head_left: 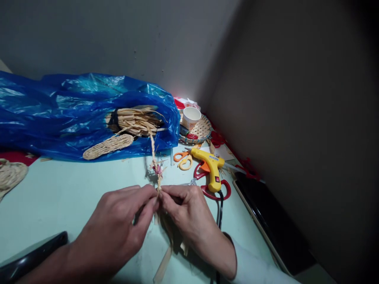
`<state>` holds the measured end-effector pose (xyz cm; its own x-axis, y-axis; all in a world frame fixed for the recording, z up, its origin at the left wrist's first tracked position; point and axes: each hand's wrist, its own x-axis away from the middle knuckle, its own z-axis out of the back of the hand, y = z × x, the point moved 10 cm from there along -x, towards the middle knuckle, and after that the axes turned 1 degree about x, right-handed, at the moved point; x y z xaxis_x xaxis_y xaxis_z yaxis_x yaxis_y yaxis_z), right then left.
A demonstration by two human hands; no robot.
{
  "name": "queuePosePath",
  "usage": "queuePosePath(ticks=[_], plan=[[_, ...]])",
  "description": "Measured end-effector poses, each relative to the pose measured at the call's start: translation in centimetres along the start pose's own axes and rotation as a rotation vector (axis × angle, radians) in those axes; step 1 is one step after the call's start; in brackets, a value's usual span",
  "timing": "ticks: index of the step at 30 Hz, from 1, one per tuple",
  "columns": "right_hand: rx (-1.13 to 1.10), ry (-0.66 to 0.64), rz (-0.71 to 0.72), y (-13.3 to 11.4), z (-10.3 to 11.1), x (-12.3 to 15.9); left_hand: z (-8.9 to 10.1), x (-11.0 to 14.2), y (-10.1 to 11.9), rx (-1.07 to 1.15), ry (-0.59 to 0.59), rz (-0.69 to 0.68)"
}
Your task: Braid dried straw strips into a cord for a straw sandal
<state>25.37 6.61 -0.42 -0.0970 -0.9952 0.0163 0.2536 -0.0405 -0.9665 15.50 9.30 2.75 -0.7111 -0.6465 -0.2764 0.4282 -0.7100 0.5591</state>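
Straw braid (153,146) is right at the fingertips and runs away from them toward the blue bag (74,106). Left hand (117,219) and right hand (189,215) both pinch its near end, thumb to forefinger, 2 hands nearly touching. Handling, my judgement: very light, dry, bendy along its length, not very slippery; single strands look brittle and could split or fray if yanked. Best hold: fingertip pinch at the near end, where the plait meets the loose strands (163,262). Looks: pale tan, narrow, twisted, stray wisps; strands below the hands flat and ribbon-like. Pinkish clip-like item (158,169) on it just beyond the fingers, too small to tell. Straw bundle (133,120) farther beyond; glue gun (213,161) beyond the right hand.
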Motion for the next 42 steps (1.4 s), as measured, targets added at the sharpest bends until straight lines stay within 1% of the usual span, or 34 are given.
queuePosePath(ticks=[3, 5, 6, 8, 9, 10, 12, 13, 14, 15, 16, 17, 19, 20, 22, 24, 26, 29, 32, 34, 36, 38, 40, 42], plan=[[-0.080, -0.052, -0.044, 0.1, -0.5, 0.0, -1.2, 1.9, 1.7, -0.195, 0.064, -0.229], [-0.138, -0.074, -0.078, 0.4, -0.7, 0.0, -1.9, 3.3, 2.5, -0.329, 0.113, -0.309], [-0.177, -0.076, -0.100, 0.6, -0.8, 0.0, -2.2, 3.8, 2.9, -0.356, 0.111, -0.348], [-0.262, -0.073, -0.138, 1.0, -0.7, 0.0, -2.3, 4.1, 3.9, -0.294, 0.082, -0.414], [-0.291, -0.067, -0.150, 1.1, -0.7, 0.0, -1.8, 3.8, 4.1, -0.221, 0.074, -0.403], [-0.299, -0.062, -0.156, 1.2, -0.5, 0.0, -1.0, 3.2, 3.9, -0.126, 0.076, -0.364], [-0.283, -0.066, -0.159, 1.2, -0.3, 0.0, 1.3, 1.3, 1.7, 0.041, 0.150, -0.126], [-0.281, -0.074, -0.163, 1.2, -0.2, 0.0, 1.9, 0.4, 0.3, 0.130, 0.152, 0.003], [-0.282, -0.089, -0.169, 1.2, -0.3, 0.1, 1.7, -0.3, -1.5, 0.227, 0.103, 0.169], [-0.288, -0.106, -0.173, 1.1, -0.4, 0.1, 0.8, -0.7, -2.8, 0.369, 0.030, 0.294], [-0.298, -0.122, -0.171, 1.1, -0.5, 0.1, -0.2, -0.9, -3.7, 0.520, -0.033, 0.391], [-0.314, -0.139, -0.166, 1.0, -0.7, 0.1, -1.5, -0.9, -4.2, 0.669, -0.094, 0.475], [-0.324, -0.181, -0.135, 0.6, -1.2, 0.1, -3.8, -0.5, -4.5, 0.918, -0.191, 0.575], [-0.299, -0.194, -0.106, 0.3, -1.3, 0.2, -4.8, -0.3, -4.5, 1.000, -0.227, 0.604], [-0.165, -0.194, -0.039, -0.2, -1.2, 0.2, -6.2, 0.3, -4.6, 1.097, -0.266, 0.643], [0.018, -0.170, 0.013, -0.7, -0.8, 0.3, -6.8, 0.6, -4.9, 1.147, -0.270, 0.663], [0.162, -0.161, 0.047, -1.1, -0.6, 0.4, -7.0, 0.7, -5.2, 1.136, -0.270, 0.659], [0.358, -0.143, 0.103, -1.8, -0.4, 0.7, -6.4, 0.4, -5.0, 0.970, -0.291, 0.555], [0.585, -0.100, 0.135, -2.3, -0.2, 1.0, -5.3, 0.1, -4.7, 0.788, -0.270, 0.464], [0.744, -0.074, 0.172, -2.7, -0.1, 1.2, -4.5, -0.1, -4.4, 0.700, -0.243, 0.414], [0.885, -0.064, 0.234, -3.1, -0.1, 1.4, -3.5, -0.4, -4.5, 0.634, -0.175, 0.394], [0.975, -0.090, 0.302, -3.2, -0.4, 1.6, -3.2, -0.2, -5.3, 0.701, -0.113, 0.473], [1.000, -0.145, 0.341, -2.9, -0.7, 1.6, -3.6, 0.1, -6.0, 0.789, -0.101, 0.572], [0.981, -0.195, 0.344, -2.5, -0.8, 1.4, -4.0, 0.5, -6.4, 0.845, -0.105, 0.638]])
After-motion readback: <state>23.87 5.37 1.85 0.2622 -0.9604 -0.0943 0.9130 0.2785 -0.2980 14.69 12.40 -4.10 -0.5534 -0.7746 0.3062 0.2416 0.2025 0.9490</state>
